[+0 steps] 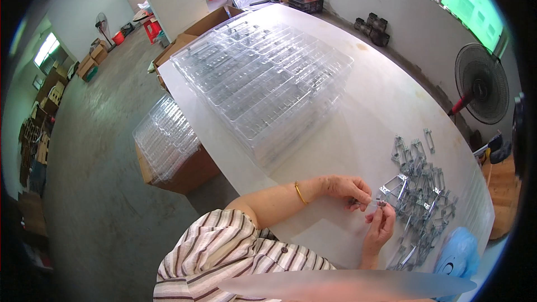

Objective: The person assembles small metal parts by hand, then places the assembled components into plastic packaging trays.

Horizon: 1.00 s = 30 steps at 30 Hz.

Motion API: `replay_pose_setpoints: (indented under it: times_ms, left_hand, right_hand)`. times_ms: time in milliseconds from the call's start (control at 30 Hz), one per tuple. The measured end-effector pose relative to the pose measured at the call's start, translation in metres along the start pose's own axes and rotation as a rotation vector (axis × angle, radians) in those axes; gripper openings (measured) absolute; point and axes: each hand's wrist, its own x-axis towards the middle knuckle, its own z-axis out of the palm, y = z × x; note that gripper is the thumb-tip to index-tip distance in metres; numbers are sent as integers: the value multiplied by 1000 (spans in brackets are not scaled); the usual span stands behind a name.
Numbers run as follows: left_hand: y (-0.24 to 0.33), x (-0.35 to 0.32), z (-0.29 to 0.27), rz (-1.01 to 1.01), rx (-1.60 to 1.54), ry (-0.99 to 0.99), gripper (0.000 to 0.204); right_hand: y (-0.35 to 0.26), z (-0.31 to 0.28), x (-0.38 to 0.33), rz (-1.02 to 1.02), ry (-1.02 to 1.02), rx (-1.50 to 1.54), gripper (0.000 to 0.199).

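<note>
Grip narrow in both hands, seen from the head: left hand (pixel 349 189) and right hand (pixel 381 225) meet at the fingertips, pinching a small shiny piece (pixel 377 203), its details too small to make out. They are at the near right of a pale table (pixel 363 128). Just right of the hands lies a loose heap of metal brackets (pixel 417 182), with a blue plastic bag (pixel 458 253) at its near end. Far left on the table stand stacked clear plastic trays (pixel 263 78). Left of the table, more clear trays (pixel 168 134) top a cardboard box (pixel 187 173).
</note>
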Motion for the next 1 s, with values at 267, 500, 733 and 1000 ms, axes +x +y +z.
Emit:
replay_pose_setpoints:
  times_ms: [267,500,733,1000]
  left_hand:
    - [9,-7,-10,57,48,110,30]
    - [18,1,-17,63,-26,145,29]
    - [16,-2,-7,34,20,173,30]
    - [16,-1,-9,55,55,135,27]
  right_hand:
    - [3,4,12,-155,68,-45,8]
    - [6,0,14,-56,92,-43,7]
    - [-7,-2,8,84,63,83,5]
    - [-5,-1,8,112,35,86,4]
